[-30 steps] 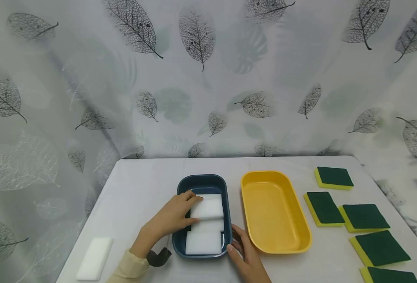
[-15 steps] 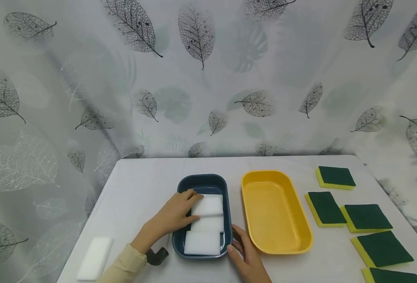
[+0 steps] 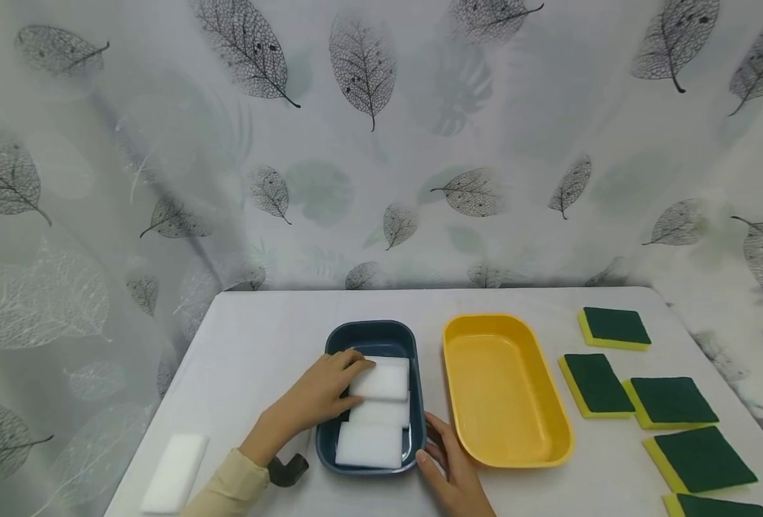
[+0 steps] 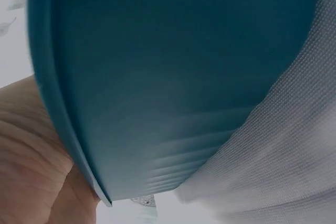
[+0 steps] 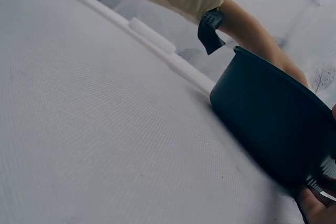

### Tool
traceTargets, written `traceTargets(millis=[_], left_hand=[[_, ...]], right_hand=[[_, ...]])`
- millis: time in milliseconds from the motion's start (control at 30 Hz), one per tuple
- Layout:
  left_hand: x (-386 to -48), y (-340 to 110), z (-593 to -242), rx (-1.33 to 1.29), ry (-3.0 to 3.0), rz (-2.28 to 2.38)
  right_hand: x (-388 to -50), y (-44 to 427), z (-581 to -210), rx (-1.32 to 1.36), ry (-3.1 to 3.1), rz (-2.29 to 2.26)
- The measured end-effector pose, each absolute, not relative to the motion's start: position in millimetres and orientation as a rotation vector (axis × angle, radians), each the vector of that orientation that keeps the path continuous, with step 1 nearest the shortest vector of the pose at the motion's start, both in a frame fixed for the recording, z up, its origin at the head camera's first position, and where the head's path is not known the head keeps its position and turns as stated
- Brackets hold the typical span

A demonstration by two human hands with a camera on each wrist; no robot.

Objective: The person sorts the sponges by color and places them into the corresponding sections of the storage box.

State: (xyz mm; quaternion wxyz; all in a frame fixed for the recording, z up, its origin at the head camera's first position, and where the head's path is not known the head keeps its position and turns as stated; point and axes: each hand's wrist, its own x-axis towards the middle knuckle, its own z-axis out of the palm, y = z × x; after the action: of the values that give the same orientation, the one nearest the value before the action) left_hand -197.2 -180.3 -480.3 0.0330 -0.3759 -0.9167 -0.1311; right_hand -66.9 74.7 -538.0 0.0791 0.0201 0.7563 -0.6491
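Note:
In the head view a dark blue tray (image 3: 371, 332) contains several white sponges. My left hand (image 3: 322, 388) reaches over its left rim and grips the upper white sponge (image 3: 381, 382) between thumb and fingers. Below it lie a partly covered sponge (image 3: 379, 413) and a front sponge (image 3: 370, 446). At the lower right corner my right hand (image 3: 451, 474) holds the tray, thumb near the rim and fingers bent against the outside. The tray's outer wall (image 4: 173, 87) fills most of the left wrist view and hides the left fingers. Fingers (image 5: 315, 205) of the right hand show beneath the tray's corner.
A yellow tray (image 3: 504, 388) stands just right of the blue one. Several green-and-yellow scouring sponges (image 3: 614, 324) lie along the table's right side. One loose white sponge (image 3: 176, 472) is on the white tabletop (image 3: 265, 337) at the left. A leaf-patterned curtain (image 3: 420, 143) hangs behind.
The upper white sponge has shifted slightly under my left hand, and the front sponge sits a little further left. My right hand has stayed at the tray's corner.

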Motion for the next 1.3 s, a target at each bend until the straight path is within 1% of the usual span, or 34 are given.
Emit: traceTargets(millis=[267, 433, 933, 1300], left_hand=[[-194.8, -181.5, -480.2, -1.15, -2.838, -0.416], [-186.7, -186.0, -476.8, -1.105, -2.799, -0.43], [-140.8, -220.9, -474.0, -0.678, -2.659, -0.496], [-117.5, -240.6, -474.7, -0.486, -2.546, -0.587]], right_hand=[[-68.1, 73.1, -539.2, 0.075, 2.25, -1.947], [-68.1, 73.3, -540.3, 0.07, 2.249, -1.951], [-67.0, 75.7, -542.0, 0.039, 2.241, -1.929], [-69.3, 77.4, -541.3, 0.041, 2.22, -1.918]])
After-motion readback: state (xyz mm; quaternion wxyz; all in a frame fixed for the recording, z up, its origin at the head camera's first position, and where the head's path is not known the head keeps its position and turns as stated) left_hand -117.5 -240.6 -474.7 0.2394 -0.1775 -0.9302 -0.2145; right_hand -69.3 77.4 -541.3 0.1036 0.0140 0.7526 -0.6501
